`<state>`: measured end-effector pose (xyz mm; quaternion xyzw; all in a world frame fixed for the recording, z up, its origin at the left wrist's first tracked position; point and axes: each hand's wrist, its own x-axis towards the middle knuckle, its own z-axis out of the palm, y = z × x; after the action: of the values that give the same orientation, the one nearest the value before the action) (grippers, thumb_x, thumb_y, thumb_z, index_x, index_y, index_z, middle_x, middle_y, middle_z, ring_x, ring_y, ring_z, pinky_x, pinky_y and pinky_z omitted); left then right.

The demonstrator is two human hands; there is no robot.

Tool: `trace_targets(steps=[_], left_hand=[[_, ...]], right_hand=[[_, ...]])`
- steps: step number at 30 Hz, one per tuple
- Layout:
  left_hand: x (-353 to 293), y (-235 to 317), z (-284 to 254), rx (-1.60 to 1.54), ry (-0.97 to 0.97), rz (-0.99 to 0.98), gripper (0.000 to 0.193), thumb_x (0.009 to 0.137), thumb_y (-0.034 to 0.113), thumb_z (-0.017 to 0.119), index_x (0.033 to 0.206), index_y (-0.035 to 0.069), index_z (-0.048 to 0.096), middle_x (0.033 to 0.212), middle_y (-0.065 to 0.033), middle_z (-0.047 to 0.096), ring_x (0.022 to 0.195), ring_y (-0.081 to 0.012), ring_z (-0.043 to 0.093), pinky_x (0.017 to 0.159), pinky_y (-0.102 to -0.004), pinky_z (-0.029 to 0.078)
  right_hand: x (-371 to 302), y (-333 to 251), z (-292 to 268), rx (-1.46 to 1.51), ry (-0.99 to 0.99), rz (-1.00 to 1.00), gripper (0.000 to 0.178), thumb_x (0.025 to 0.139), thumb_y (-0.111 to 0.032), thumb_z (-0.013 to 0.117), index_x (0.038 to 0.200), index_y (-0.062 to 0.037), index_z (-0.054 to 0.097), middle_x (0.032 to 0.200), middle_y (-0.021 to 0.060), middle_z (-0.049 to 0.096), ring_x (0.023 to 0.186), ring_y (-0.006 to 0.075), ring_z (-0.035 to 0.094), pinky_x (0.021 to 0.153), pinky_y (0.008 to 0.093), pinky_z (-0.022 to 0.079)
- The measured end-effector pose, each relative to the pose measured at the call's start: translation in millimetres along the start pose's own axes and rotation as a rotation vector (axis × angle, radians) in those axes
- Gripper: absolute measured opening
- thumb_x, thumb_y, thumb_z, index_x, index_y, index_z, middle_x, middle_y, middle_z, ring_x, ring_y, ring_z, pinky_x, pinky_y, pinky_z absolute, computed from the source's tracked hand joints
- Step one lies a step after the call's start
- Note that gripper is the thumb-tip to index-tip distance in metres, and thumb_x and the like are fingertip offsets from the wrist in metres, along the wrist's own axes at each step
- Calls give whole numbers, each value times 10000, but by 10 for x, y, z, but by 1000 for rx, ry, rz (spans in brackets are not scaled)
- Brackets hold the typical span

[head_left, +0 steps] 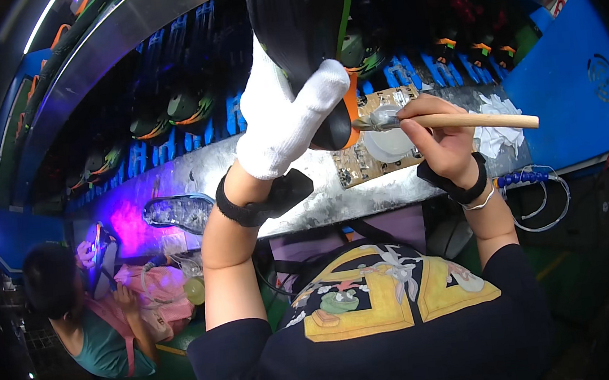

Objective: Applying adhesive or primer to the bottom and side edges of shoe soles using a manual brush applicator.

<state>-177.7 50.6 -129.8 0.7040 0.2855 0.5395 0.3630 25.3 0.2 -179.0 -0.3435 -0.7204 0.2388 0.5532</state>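
Note:
My left hand (280, 123), in a white knit glove, is closed around a black shoe (301, 24) with green and orange edging. The shoe is held up above the bench, its orange-edged end pointing down toward me. Bare-fingered, my right hand (441, 142) grips a brush (490, 119) by its pale wooden handle. The bristle end is at the orange edge of the shoe and seems to touch it. Just behind the brush, a round whitish container (390, 145) stands on a piece of brown cardboard (352, 173).
Crumpled white tissues (498, 128) lie right of the cardboard. A dark, sole-shaped piece (176, 213) rests on the metal bench (307, 215) at left. Beyond, shoes (189, 109) sit on blue racks. At lower left a co-worker (87, 310) sits holding a shoe (101, 262).

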Motion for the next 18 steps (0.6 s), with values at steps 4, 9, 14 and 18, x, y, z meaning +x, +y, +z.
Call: trace_targets(steps=[4, 9, 14, 18], left_hand=[[-7, 5, 8, -5, 13, -15, 617, 749, 255, 609, 1251, 42, 320, 1106, -98, 492, 948, -165, 501, 846, -297, 405], [-22, -55, 71, -69, 47, -27, 586, 768, 267, 594, 1243, 48, 328, 1114, -96, 486, 963, -161, 491, 851, -294, 400], [-6, -97, 95, -319, 42, -107, 526, 809, 312, 552, 1227, 66, 349, 1122, -86, 479, 1010, -163, 471, 869, -286, 386], [0, -295, 131, -363, 29, -237, 522, 833, 414, 495, 1218, 84, 369, 1104, -66, 488, 1009, -155, 486, 853, -274, 410]], right_hand=[[-42, -12, 53, 69, -40, 15, 71, 705, 22, 591, 775, 24, 583, 690, 72, 576, 537, 94, 485, 461, 204, 355], [-85, -78, 73, 169, -65, 42, 72, 722, 20, 579, 794, 29, 582, 677, 75, 567, 574, 97, 495, 495, 210, 367], [-142, -24, 2, 154, -58, 171, 63, 741, 16, 567, 801, 29, 582, 747, 72, 584, 670, 109, 525, 579, 217, 409], [-96, 65, -77, 23, -80, 84, 61, 723, 11, 586, 782, 23, 579, 724, 83, 584, 634, 129, 531, 559, 225, 410]])
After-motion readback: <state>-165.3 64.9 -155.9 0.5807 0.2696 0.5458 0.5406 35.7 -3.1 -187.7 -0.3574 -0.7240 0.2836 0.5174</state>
